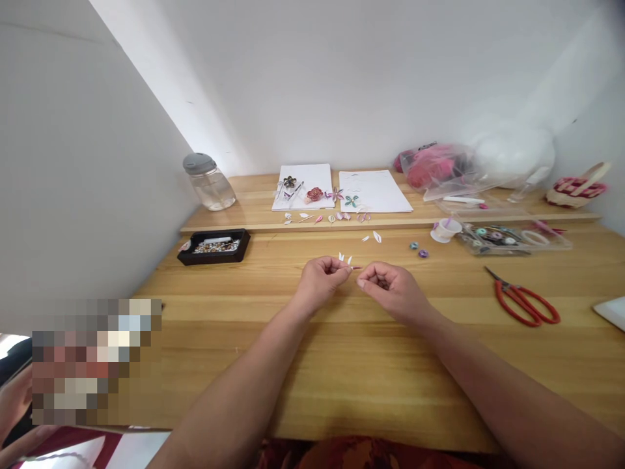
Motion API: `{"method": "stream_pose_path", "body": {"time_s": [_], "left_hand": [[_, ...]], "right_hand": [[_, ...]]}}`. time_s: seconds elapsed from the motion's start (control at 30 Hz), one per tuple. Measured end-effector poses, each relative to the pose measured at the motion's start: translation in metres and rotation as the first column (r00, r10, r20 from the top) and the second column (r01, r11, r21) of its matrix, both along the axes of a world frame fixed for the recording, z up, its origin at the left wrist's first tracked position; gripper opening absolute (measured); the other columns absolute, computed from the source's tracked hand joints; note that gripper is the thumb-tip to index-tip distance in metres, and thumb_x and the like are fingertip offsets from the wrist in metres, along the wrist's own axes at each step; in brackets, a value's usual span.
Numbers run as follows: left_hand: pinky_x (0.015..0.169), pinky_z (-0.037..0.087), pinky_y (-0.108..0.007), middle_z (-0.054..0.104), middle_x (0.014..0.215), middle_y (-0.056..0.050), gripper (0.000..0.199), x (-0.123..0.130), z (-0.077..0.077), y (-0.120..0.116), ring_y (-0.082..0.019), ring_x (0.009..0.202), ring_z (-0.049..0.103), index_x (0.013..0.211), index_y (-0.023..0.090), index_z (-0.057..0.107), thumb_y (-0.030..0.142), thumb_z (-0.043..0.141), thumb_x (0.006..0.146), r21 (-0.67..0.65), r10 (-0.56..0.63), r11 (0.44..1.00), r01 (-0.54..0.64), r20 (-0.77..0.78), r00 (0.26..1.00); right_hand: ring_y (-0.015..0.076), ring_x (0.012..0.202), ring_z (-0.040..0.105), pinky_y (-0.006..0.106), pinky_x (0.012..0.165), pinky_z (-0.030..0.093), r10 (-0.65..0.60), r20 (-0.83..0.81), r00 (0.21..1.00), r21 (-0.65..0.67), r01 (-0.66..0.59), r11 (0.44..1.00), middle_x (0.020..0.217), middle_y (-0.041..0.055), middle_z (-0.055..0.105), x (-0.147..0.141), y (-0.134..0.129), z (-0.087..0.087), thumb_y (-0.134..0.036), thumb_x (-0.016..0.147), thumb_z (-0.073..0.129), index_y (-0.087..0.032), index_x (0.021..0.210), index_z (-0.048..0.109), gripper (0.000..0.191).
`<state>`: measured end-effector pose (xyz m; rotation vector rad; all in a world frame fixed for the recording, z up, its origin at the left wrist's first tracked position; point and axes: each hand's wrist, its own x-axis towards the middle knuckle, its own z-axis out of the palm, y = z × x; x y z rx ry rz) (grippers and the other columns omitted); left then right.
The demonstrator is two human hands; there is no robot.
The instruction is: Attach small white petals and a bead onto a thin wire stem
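Observation:
Over the middle of the wooden table, my left hand pinches a small craft piece with white petals sticking up past the fingertips. A short purple stem points from it toward my right hand. The fingers of my right hand are curled, thumb and forefinger together, just right of the stem's tip. Whatever they hold, perhaps something very thin, is too small to make out. Two loose white petals lie beyond the hands. Blue and purple thread spools sit to the right of them.
Red-handled scissors lie at right, below a clear box of supplies and a white spool. A black bead tray and a bottle stand left. Finished flowers rest on white paper along the raised back shelf. Another person's hand shows at lower left.

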<state>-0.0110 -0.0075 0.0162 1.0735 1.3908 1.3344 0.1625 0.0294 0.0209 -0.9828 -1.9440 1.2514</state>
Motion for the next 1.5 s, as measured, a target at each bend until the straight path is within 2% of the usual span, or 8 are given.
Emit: {"method": "stream_pose_path", "body": {"time_s": [0.27, 0.5, 0.67, 0.97, 1.13, 1.27, 1.37, 1.5], "left_hand": [[0.057, 0.034, -0.023, 0.061, 0.069, 0.000, 0.022, -0.001, 0.003, -0.005, -0.009, 0.060, 0.047, 0.074, 0.013, 0.066, 0.035, 0.069, 0.073, -0.031, -0.171, 0.985, 0.168, -0.243, 0.955], [0.059, 0.031, -0.022, 0.060, 0.071, 0.001, 0.027, -0.006, 0.005, -0.007, -0.008, 0.061, 0.043, 0.082, 0.013, 0.068, 0.038, 0.072, 0.075, -0.072, -0.328, 0.944, 0.322, -0.089, 0.941], [0.056, 0.027, -0.022, 0.053, 0.063, 0.005, 0.029, -0.005, 0.008, -0.008, -0.005, 0.055, 0.036, 0.079, 0.014, 0.066, 0.040, 0.075, 0.073, -0.093, -0.330, 0.939, 0.331, 0.021, 0.944], [0.055, 0.027, -0.023, 0.053, 0.063, 0.004, 0.034, 0.000, 0.004, -0.004, -0.005, 0.053, 0.035, 0.075, 0.013, 0.066, 0.042, 0.081, 0.066, -0.042, -0.162, 0.984, 0.171, 0.172, 0.972], [0.059, 0.033, -0.022, 0.057, 0.066, 0.002, 0.032, 0.003, -0.001, -0.001, -0.007, 0.058, 0.043, 0.073, 0.013, 0.064, 0.042, 0.079, 0.067, 0.008, -0.034, 0.999, 0.034, 0.120, 0.992], [0.057, 0.034, -0.022, 0.061, 0.067, 0.000, 0.024, 0.003, -0.003, -0.001, -0.008, 0.058, 0.047, 0.073, 0.013, 0.066, 0.035, 0.075, 0.070, 0.053, 0.023, 0.998, -0.019, -0.065, 0.998], [0.056, 0.035, -0.022, 0.062, 0.066, 0.000, 0.018, 0.002, -0.003, -0.001, -0.009, 0.058, 0.048, 0.071, 0.013, 0.066, 0.031, 0.071, 0.072, 0.060, 0.030, 0.998, -0.021, -0.156, 0.987], [0.057, 0.035, -0.022, 0.062, 0.067, 0.000, 0.013, 0.003, -0.002, -0.002, -0.009, 0.059, 0.049, 0.071, 0.014, 0.065, 0.026, 0.068, 0.072, 0.035, -0.025, 0.999, 0.035, -0.261, 0.965]], "right_hand": [[0.0122, 0.062, 0.047, 0.026, 0.058, 0.036, -0.008, -0.018, 1.000, 0.125, 0.011, 0.992, 0.068, -0.0009, 0.057, 0.008, 0.008, 0.003, -0.032, 0.083, 0.063, -0.018, 0.077, 0.064, 0.015], [0.0086, 0.054, 0.040, 0.025, 0.052, 0.030, 0.014, -0.093, 0.996, -0.218, -0.035, 0.975, 0.068, -0.0018, 0.058, 0.010, 0.019, 0.002, -0.046, 0.075, 0.073, -0.018, 0.077, 0.064, 0.029], [0.0068, 0.049, 0.036, 0.023, 0.048, 0.027, 0.004, -0.210, 0.978, -0.481, -0.106, 0.870, 0.057, -0.0051, 0.047, 0.010, 0.019, 0.000, -0.047, 0.069, 0.079, -0.018, 0.075, 0.059, 0.035], [0.0042, 0.051, 0.033, 0.031, 0.064, 0.054, -0.024, -0.297, 0.955, -0.518, -0.139, 0.844, 0.069, -0.0064, 0.047, 0.001, 0.006, -0.003, -0.042, 0.068, 0.082, -0.019, 0.076, 0.058, 0.034], [0.0088, 0.059, 0.040, 0.032, 0.065, 0.056, 0.038, -0.197, 0.980, -0.383, -0.112, 0.917, 0.069, -0.0050, 0.044, -0.003, 0.001, -0.004, -0.044, 0.073, 0.076, -0.020, 0.075, 0.056, 0.031], [0.0108, 0.056, 0.039, 0.025, 0.052, 0.041, 0.029, -0.008, 1.000, -0.117, -0.029, 0.993, 0.062, -0.0050, 0.042, -0.002, -0.003, 0.000, -0.037, 0.081, 0.065, -0.021, 0.073, 0.054, 0.021], [0.0110, 0.057, 0.040, 0.026, 0.053, 0.034, 0.041, 0.059, 0.997, 0.119, -0.048, 0.992, 0.061, -0.0039, 0.047, -0.001, -0.005, 0.002, -0.030, 0.084, 0.059, -0.019, 0.075, 0.057, 0.013], [0.0109, 0.055, 0.040, 0.026, 0.054, 0.032, 0.030, 0.115, 0.993, 0.268, -0.060, 0.962, 0.060, -0.0038, 0.049, 0.003, -0.006, 0.005, -0.026, 0.085, 0.058, -0.019, 0.075, 0.060, 0.012]]}}
